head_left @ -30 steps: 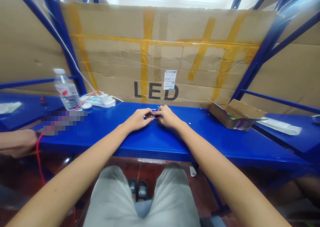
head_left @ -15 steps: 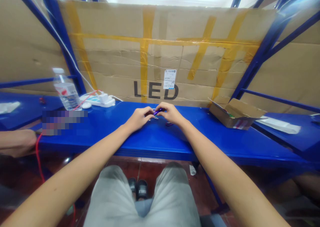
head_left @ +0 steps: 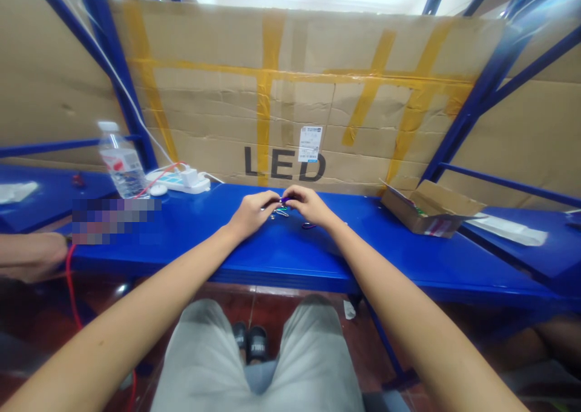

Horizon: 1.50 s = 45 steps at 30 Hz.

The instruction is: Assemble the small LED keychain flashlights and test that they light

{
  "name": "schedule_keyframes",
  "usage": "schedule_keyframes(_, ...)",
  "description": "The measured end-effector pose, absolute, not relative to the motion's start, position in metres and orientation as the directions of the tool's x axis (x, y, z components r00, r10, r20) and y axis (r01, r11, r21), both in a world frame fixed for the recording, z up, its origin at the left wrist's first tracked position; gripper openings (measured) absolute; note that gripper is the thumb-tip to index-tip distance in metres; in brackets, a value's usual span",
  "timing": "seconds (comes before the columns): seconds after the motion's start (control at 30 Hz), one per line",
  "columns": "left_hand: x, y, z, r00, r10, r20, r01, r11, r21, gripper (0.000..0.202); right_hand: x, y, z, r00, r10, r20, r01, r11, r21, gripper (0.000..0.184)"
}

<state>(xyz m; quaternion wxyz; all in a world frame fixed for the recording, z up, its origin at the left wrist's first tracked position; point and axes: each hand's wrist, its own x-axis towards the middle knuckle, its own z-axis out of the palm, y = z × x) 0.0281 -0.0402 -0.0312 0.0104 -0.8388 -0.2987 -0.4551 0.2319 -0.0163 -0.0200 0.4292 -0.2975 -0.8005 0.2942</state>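
Observation:
My right hand point(head_left: 309, 204) pinches a small purple piece point(head_left: 285, 199), mostly hidden by the fingers; its kind is too small to tell. Close against it, my left hand point(head_left: 255, 213) has thumb and fingertips pressed together at the near end of that piece, where a bit of something shiny shows. What the left fingers hold is hidden. Just below the fingertips, several small metal and greenish pieces point(head_left: 282, 211) lie on the blue table point(head_left: 281, 248). By my right wrist lies a dark purple loop point(head_left: 308, 225), partly covered by the hand.
An open cardboard box point(head_left: 422, 209) stands at the right. To the left are a water bottle point(head_left: 121, 164), a white power strip point(head_left: 181, 181) and a red cable point(head_left: 70, 279). Another person's arm point(head_left: 31, 255) reaches in at far left. A large cardboard sheet point(head_left: 204, 121) stands behind the table.
Less of the purple piece shows between my hands now, and the fingertips have shifted slightly. The greenish and metal pieces beneath them are more visible.

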Motion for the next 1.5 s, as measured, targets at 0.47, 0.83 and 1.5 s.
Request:
schedule_keyframes(0.47,0.029,-0.033,-0.036,0.402,0.307,0.863,0.456,-0.884,0.101,0.010,0.233,-0.009,-0.027,-0.505,0.693,0.514,0.061,0.623,-0.780,0.015)
schedule_keyframes(0.83,0.029,-0.034,-0.035,0.396,0.399,0.827,0.502,-0.848,0.169,0.011,0.230,-0.012,-0.030,-0.561,0.738,0.374,0.015,0.461,-0.887,0.026)
schedule_keyframes(1.5,0.017,-0.005,-0.040,0.440,0.832,0.338,0.721,-0.551,0.420,0.011,0.230,-0.010,-0.041,-0.591,0.764,0.260,0.174,0.435,-0.883,0.024)
